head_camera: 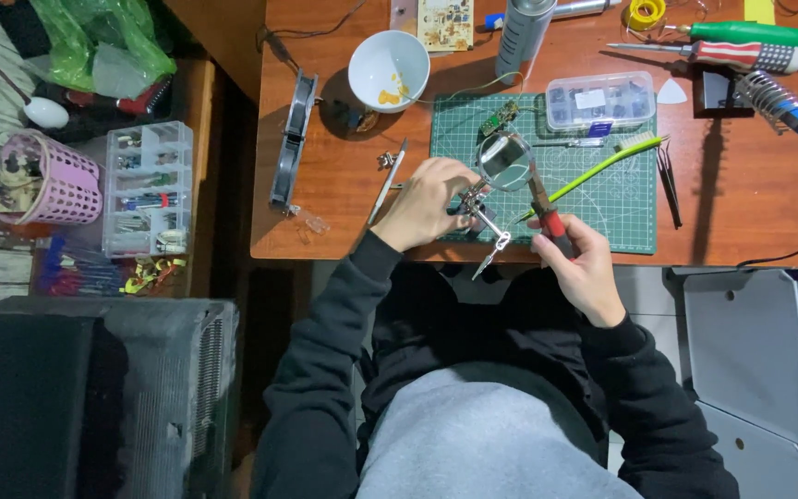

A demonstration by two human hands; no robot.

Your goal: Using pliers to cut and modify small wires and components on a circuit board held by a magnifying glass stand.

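Note:
My left hand (429,201) grips the metal helping-hands stand (484,208) at the near edge of the green cutting mat (621,208). The stand carries a round magnifier (504,160) and a clip arm (491,251) that sticks out past the desk edge. My right hand (582,266) holds red-handled pliers (543,205), whose jaws point up toward the magnifier. Both sleeves are black.
On the wooden desk (741,203) lie a white bowl (388,69), a clear parts box (599,99), a yellow-green brush (602,168), black tweezers (669,183), a soldering iron stand (768,97), screwdrivers (750,46) and a metal can (521,37). A drawer organiser (148,189) and pink basket (48,180) sit left.

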